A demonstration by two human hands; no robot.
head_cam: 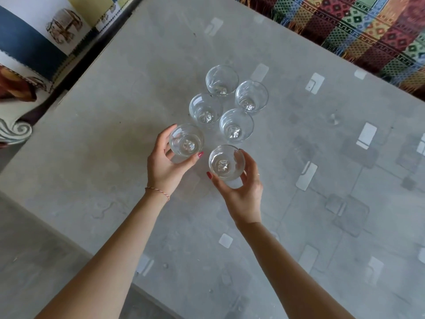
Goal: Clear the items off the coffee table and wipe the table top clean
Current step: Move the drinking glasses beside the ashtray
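Six clear glasses stand in a tight two-column cluster near the middle of the grey bench (299, 226), and the person takes the two nearest ones first, which looks like the simplest way to break up the group without reaching over the others. The left hand (164, 162) curls round the near-left glass (186, 141), thumb on its near side and fingers on its far-left side; the right hand (243, 192) wraps the near-right glass (226, 162) from its right and near sides. Whether either glass is lifted off the bench I cannot tell. The four remaining glasses (236, 125) sit just beyond, close enough to be knocked as the held pair is drawn away. A patterned rug (368, 31) lies beyond the far right edge, and printed fabric (34, 42) shows at far left.
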